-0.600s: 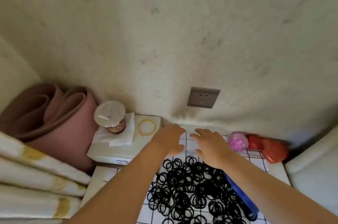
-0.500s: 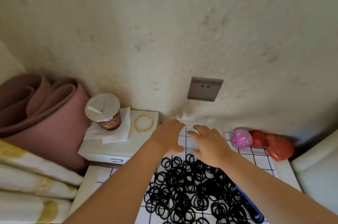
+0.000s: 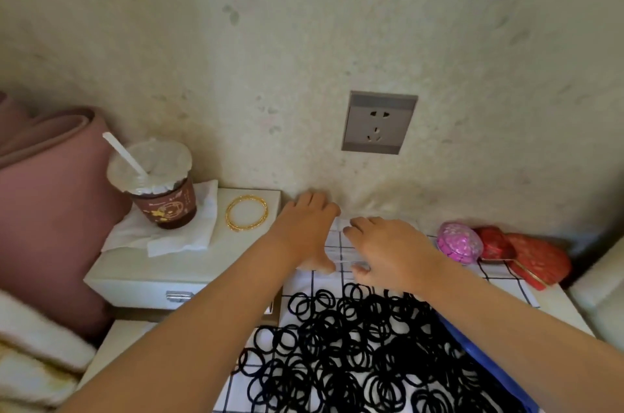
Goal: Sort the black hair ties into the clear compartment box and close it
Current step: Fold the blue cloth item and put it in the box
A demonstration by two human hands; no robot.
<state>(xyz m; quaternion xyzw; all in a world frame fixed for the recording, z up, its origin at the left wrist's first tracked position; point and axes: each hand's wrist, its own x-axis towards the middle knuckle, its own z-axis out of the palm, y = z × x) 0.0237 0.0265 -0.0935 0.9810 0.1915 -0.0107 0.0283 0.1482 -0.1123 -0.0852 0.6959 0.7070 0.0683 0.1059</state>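
While the black hair ties (image 3: 354, 355) are lying heaped just in front of the clear compartment box (image 3: 339, 243), the left hand (image 3: 304, 230) and right hand (image 3: 388, 250) are resting on it, though whether they are gripping it cannot be told.

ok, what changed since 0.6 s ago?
Left hand and right hand crept slightly toward the wall over the clear compartment box; grip unclear. Black hair ties, cup, gold bangles unmoved; mostly the camera shifted.
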